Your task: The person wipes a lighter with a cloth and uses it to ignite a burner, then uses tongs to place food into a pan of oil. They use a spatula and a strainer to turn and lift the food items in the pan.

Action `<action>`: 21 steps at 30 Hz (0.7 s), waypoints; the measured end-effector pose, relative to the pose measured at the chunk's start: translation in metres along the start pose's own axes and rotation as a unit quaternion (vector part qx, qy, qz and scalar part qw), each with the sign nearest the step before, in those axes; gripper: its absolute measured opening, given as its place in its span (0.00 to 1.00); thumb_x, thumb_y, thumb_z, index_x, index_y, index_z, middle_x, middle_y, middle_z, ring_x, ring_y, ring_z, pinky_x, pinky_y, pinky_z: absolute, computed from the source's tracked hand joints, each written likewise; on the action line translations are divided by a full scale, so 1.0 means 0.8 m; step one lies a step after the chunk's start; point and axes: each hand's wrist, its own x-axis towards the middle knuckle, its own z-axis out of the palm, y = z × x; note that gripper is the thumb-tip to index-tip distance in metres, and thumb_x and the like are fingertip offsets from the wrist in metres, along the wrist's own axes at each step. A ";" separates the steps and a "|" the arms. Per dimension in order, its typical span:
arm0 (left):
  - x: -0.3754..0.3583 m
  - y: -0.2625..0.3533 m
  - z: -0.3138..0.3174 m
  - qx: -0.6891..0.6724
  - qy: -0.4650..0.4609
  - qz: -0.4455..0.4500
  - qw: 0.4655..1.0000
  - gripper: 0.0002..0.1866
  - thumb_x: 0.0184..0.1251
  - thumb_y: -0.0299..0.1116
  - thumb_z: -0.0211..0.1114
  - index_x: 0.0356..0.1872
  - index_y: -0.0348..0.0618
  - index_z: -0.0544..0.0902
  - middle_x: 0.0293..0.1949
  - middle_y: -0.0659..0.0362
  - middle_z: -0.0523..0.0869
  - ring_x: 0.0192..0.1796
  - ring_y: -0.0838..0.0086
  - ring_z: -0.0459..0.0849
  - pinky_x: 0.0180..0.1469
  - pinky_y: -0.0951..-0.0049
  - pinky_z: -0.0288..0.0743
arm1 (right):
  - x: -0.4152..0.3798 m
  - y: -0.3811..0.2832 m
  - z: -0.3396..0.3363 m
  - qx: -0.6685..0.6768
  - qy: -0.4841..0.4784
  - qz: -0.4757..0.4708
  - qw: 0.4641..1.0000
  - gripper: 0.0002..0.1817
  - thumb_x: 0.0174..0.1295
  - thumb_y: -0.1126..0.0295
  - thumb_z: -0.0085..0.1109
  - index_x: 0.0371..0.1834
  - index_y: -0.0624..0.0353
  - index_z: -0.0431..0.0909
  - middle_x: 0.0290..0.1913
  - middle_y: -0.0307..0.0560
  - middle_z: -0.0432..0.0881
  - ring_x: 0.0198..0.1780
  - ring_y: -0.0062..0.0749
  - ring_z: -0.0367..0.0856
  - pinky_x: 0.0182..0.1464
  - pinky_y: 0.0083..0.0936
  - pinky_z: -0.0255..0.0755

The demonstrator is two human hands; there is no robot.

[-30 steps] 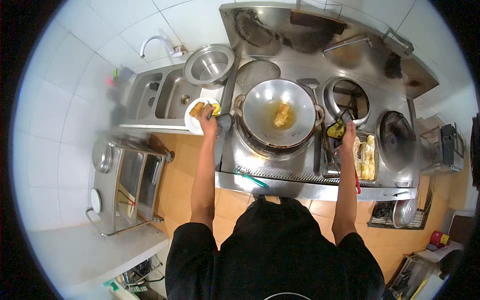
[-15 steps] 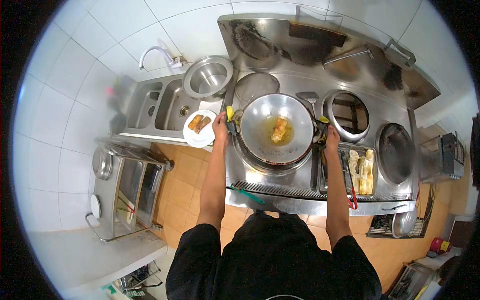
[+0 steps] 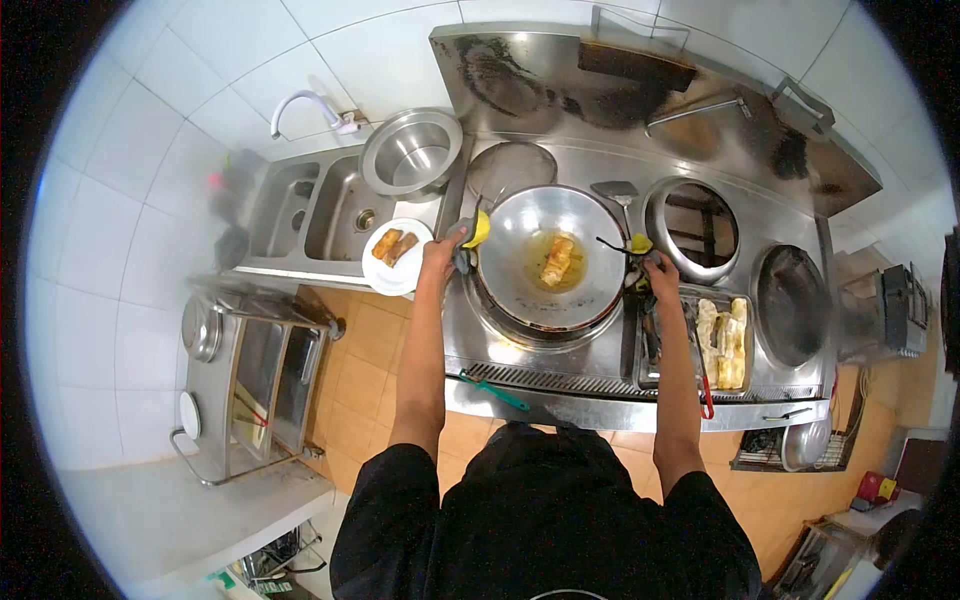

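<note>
A steel wok (image 3: 515, 225) sits over the burner at the front of the stove, between my hands. Golden fried rolls (image 3: 558, 260) lie in a shallow pool of oil at its bottom. My left hand (image 3: 441, 252) is closed on a yellow-and-grey cloth (image 3: 481, 228) at the wok's left rim. At the right rim, my right hand (image 3: 657, 275) grips another yellow-and-grey cloth (image 3: 640, 246), from which a thin dark strip sticks out over the wok. The wok's handles are largely hidden by cloths and fingers. Beside my left hand is a white plate (image 3: 392, 283) with browned rolls.
A tray (image 3: 745, 385) of pale uncooked rolls and red-handled tongs (image 3: 706, 385) lies under my right forearm. Behind the wok are a spatula (image 3: 617, 192) and a round mesh strainer (image 3: 512, 170). A deep pot (image 3: 412, 150) stands by the sink (image 3: 345, 215). A green-handled tool (image 3: 495, 392) lies at the stove's front edge.
Both cloths have shifted at the wok's rims and show more of their yellow sides. The right cloth's dark strip now reaches over the wok. The wok and rolls look unchanged.
</note>
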 end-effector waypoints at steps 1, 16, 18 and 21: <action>0.003 -0.001 0.000 0.001 -0.001 0.000 1.000 0.27 0.58 0.37 0.76 0.52 0.26 0.79 0.45 0.50 0.87 0.45 0.67 0.86 0.49 0.69 0.78 | -0.002 -0.003 0.000 -0.005 -0.005 -0.007 1.000 0.27 0.63 0.64 0.66 0.64 0.63 0.75 0.48 0.42 0.82 0.46 0.24 0.76 0.49 0.23 0.69; 0.020 -0.018 0.007 -0.062 0.016 0.070 0.995 0.17 0.52 0.37 0.79 0.32 0.35 0.82 0.27 0.59 0.83 0.27 0.73 0.79 0.29 0.72 0.70 | 0.065 0.073 -0.008 0.016 0.014 0.016 1.000 0.25 0.57 0.70 0.67 0.60 0.65 0.79 0.48 0.47 0.85 0.48 0.32 0.80 0.53 0.28 0.72; 0.016 -0.015 0.004 -0.036 0.000 0.091 0.995 0.19 0.55 0.34 0.77 0.39 0.29 0.83 0.35 0.53 0.87 0.31 0.70 0.86 0.33 0.72 0.79 | 0.065 0.073 -0.005 0.030 0.012 0.018 0.999 0.25 0.57 0.70 0.66 0.59 0.65 0.80 0.48 0.47 0.85 0.47 0.32 0.80 0.52 0.28 0.72; 0.009 -0.016 0.004 -0.106 -0.009 0.100 0.989 0.18 0.53 0.34 0.78 0.38 0.28 0.85 0.36 0.53 0.88 0.34 0.71 0.84 0.38 0.72 0.76 | 0.032 0.042 -0.002 0.050 0.015 0.011 0.999 0.24 0.57 0.71 0.66 0.58 0.67 0.80 0.47 0.47 0.85 0.47 0.32 0.81 0.52 0.28 0.72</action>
